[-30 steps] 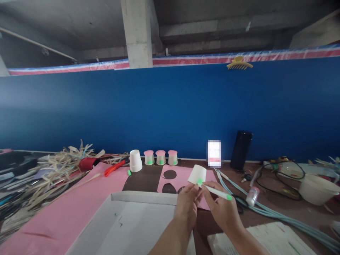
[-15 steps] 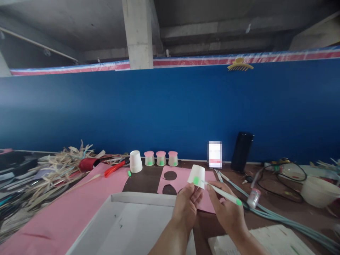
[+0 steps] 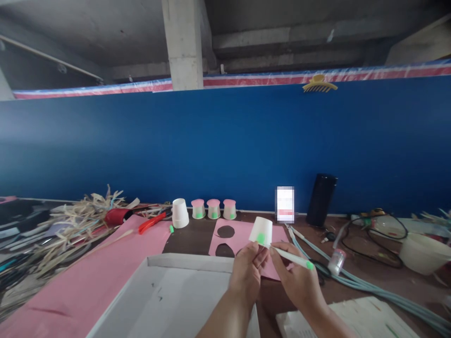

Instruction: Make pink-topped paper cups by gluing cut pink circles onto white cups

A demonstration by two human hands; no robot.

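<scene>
My left hand (image 3: 247, 270) holds a small white paper cup (image 3: 261, 230) upside down, pinched at its rim, with a green patch on its side. My right hand (image 3: 295, 278) grips a white marker with a green end (image 3: 291, 257), its tip touching the cup just below the green patch. Both hands hover above a pink paper sheet with round cut-outs (image 3: 235, 237). At the back stand three pink-topped cups with green marks (image 3: 213, 209) and a plain white cup (image 3: 179, 213).
A shallow white cardboard box (image 3: 165, 295) lies in front of me. Red scissors (image 3: 152, 222), straw-like scraps (image 3: 70, 224) and a large pink sheet (image 3: 88, 277) are on the left. A black cylinder (image 3: 320, 200), cables (image 3: 366, 281), a small jar (image 3: 336, 261) and a white bowl (image 3: 421, 253) sit right.
The marker tip pulled slightly away from the cup half a second ago and is back at it now. The green patch on the cup has grown since one second ago.
</scene>
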